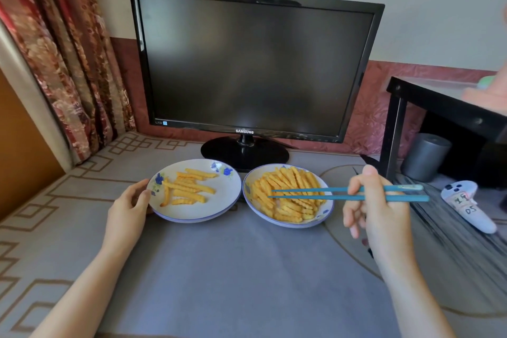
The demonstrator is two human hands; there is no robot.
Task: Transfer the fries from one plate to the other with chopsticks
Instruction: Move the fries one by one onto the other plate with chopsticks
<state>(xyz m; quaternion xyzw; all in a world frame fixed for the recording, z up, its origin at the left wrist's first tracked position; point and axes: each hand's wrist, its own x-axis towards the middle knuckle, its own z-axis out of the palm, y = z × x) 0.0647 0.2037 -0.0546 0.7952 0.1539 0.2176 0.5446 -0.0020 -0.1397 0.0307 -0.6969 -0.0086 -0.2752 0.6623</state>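
Teal chopsticks [315,197], 2 slim sticks, lie almost level in my right hand [381,208], which grasps them near their thick ends with fingers curled around the pair. Their long axis runs right to left, and the thin tips sit slightly apart above the heaped crinkle-cut orange fries [288,208] on the right white ceramic plate with a blue rim [288,225], pinching nothing as far as I can see. Most of those fries run from near left to far right, so they cross the sticks at an angle rather than lying along them. The target, the left white ceramic plate with blue flowers [219,200], sits just beside the full one, further left along the line the tips already point, and carries a much smaller scatter of fries [189,188]. My left hand [129,208] holds that plate by its left rim, thumb on top; the right hand is the nearer one to the pile. I judge the next pinch needs only a short dip of the tips. Behind the plates, the black flat monitor [252,63] reads "SAMSUNG" on its lower bezel. The white handheld controller [466,208] at the right bears a handwritten tag; I read "DS", the line above is unclear.
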